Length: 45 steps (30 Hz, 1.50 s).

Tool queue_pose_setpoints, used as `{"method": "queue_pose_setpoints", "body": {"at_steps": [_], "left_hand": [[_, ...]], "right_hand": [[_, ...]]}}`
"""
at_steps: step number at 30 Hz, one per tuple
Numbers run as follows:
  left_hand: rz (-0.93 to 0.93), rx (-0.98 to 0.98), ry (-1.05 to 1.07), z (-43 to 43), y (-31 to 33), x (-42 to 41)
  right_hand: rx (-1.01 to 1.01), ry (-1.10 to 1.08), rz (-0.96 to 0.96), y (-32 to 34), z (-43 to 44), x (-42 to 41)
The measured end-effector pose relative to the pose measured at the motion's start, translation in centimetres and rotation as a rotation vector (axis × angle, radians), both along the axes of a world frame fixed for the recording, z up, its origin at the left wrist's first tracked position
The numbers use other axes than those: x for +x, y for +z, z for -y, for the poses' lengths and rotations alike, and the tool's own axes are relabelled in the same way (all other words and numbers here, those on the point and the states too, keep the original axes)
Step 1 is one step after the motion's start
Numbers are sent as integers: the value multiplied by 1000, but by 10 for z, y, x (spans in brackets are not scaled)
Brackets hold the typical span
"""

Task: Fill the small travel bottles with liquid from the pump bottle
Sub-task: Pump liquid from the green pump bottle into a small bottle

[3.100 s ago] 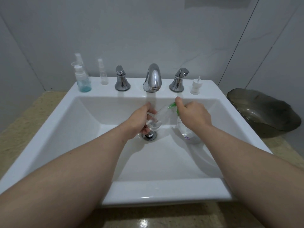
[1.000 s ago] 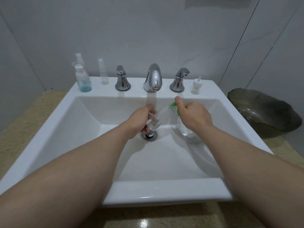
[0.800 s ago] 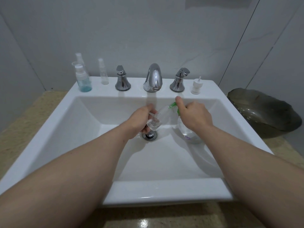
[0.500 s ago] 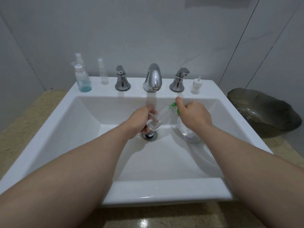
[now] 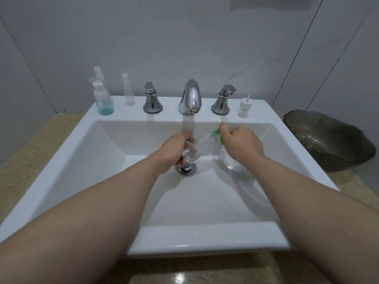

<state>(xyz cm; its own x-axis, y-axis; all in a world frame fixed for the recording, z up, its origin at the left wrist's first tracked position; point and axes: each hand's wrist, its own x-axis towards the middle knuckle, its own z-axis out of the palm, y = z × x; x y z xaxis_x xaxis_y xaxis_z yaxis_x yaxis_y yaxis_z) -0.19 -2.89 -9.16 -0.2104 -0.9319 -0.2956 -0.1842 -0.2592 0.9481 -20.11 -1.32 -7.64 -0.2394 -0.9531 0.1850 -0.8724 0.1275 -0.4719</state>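
Both hands work low in the middle of the frame, inside the basin of the sink (image 5: 61,160), probably so that any spill runs to the drain (image 5: 186,168) and not onto the worktop (image 5: 30,152). The left hand (image 5: 174,150) curls its fingers round a small clear travel bottle (image 5: 191,155). It tips the bottle so the open neck leans up and to the right to meet the green nozzle, and a little clear liquid pools in the lower end.

The pump bottle (image 5: 233,165) stands on the basin floor just right of the drain, where it can take a downward push without being lifted. The right hand (image 5: 241,144) wraps over its green pump head (image 5: 215,133) with the forefinger on top, seemingly ready to press. I cannot tell whether liquid is flowing.

On the back ledge at upper left stand a blue-tinted spray bottle (image 5: 103,99) and a slim clear bottle (image 5: 129,93), upright and clear of splashes. A white spray cap (image 5: 244,108) sits on the ledge at upper right. It is probably the top of the bottle in hand, parked within reach for recapping.
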Motion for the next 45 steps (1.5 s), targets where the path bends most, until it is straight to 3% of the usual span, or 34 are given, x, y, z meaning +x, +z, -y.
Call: {"method": "queue_pose_setpoints", "body": {"at_steps": [21,45], "left_hand": [[23,-50,-44,0,-2,-1],[-20,34,-32,-1,1,1]], "right_hand": [[37,17,-48,-1,0,-2],[41,4,-9,-7,8,-8]]}}
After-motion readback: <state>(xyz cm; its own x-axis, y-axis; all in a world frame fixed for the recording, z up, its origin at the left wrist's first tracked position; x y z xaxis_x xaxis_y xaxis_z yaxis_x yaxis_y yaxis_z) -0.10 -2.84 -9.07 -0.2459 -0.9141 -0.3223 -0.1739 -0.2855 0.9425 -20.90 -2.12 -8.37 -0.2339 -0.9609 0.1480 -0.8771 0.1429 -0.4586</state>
